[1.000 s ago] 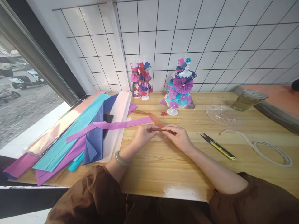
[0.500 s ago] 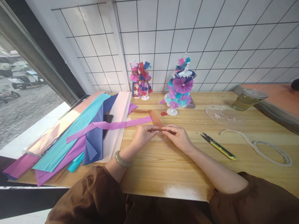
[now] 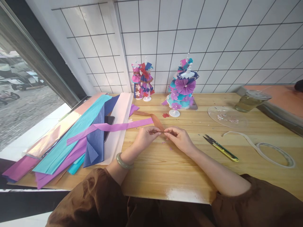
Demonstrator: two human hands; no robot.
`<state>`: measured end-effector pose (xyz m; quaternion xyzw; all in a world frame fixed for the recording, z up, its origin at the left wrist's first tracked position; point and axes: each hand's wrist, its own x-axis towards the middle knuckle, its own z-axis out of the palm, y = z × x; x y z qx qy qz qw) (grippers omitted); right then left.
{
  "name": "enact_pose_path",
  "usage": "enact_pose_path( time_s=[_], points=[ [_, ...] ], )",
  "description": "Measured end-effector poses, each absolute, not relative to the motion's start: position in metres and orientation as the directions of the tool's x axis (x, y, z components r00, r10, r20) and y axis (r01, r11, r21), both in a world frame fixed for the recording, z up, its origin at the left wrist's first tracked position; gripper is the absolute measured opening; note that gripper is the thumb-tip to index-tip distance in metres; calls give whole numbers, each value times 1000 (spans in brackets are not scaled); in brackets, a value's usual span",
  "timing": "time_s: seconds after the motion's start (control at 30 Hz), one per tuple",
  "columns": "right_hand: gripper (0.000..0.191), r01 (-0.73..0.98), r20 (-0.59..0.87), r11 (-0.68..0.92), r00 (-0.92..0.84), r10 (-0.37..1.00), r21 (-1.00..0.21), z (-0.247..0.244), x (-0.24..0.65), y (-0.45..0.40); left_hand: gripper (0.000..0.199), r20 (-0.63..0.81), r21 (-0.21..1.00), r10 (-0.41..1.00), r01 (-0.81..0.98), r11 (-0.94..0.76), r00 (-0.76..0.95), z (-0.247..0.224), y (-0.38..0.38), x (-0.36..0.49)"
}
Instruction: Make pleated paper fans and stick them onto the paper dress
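A brown crepe paper strip (image 3: 157,121) runs from the back of the table to my fingers, its near edge pinched between both hands. My left hand (image 3: 149,135) closes thumb and fingers on that edge. Just to its right, my right hand (image 3: 177,135) pinches the same edge, fingertips close to the left ones. The fingers hide part of the held edge. A purple paper strip (image 3: 125,125) lies behind my left hand and reaches left over the paper pile. Beyond the hands lies a small red paper flower (image 3: 165,115).
Crepe paper sheets (image 3: 71,132) and a dark phone (image 3: 109,120) lie left. Small dress forms in paper dresses (image 3: 185,86) stand by the tiled wall. To the right are yellow thread snips (image 3: 222,148), a coiled white tape (image 3: 276,154), a clear plate (image 3: 216,111) and a drink cup (image 3: 252,100).
Both hands stay nearly in place, still pinching the brown strip. The fingertips have shifted slightly along its edge, and the strip looks a little narrower behind them.
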<state>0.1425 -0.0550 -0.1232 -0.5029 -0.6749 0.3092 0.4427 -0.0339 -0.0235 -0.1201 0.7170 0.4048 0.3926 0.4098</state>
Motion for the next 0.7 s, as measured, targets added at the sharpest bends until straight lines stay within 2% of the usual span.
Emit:
enact_pose_path(
  time_s=[0.13, 0.23, 0.43, 0.7],
  points=[
    [20, 367, 251, 258, -67, 966, -894, -122, 141, -55, 23, 160, 962, 926, 156, -223, 341, -117, -23, -33],
    [22, 314, 208, 214, -52, 977, -925, -122, 141, -55, 23, 130, 971, 938, 149, -186, 321, -113, -24, -33],
    [32, 239, 176, 190, -78, 981, -952, -125, 140, -54, 23, 117, 975, 941, 141, -169, 318, -113, -25, -32],
    [26, 172, 142, 145, -28, 989, -974, -123, 138, -55, 25, 127, 980, 933, 102, -170, 336, -113, -25, -32]
  ],
)
